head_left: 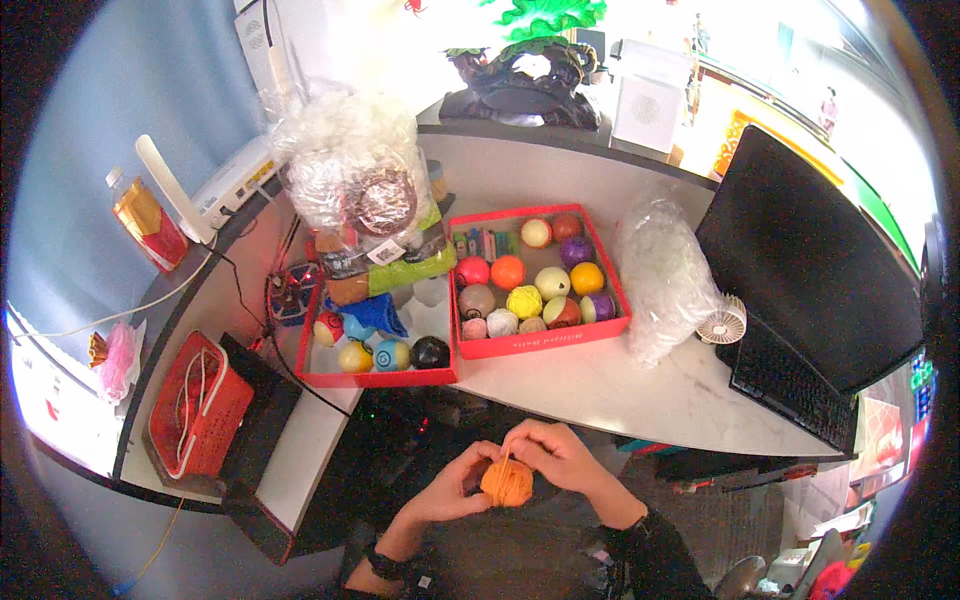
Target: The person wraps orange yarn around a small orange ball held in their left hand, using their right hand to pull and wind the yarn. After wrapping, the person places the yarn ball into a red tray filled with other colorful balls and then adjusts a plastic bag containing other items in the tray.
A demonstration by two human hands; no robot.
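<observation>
An orange ball of yarn [509, 484] is held in front of my body, below the desk's front edge. My left hand [461, 484] grips it from the left side, thumb underneath. At its top, my right hand [551, 454] pinches an orange strand that runs down over the ball. Beyond my hands, a red box [540, 349] on the desk holds billiard balls and several small yarn balls, among them a yellow yarn ball [524, 302]. The red box beside it [382, 379] contains several billiard balls, a black ball [430, 352] and a blue cloth [375, 313].
Plastic packaging [360, 172] is piled behind the left box. A clear plastic bag [664, 277] lies right of the boxes, near a small fan [722, 322] and a black laptop [814, 262]. On the left are a red basket [199, 405], a bottle [150, 221] and a white router [236, 180].
</observation>
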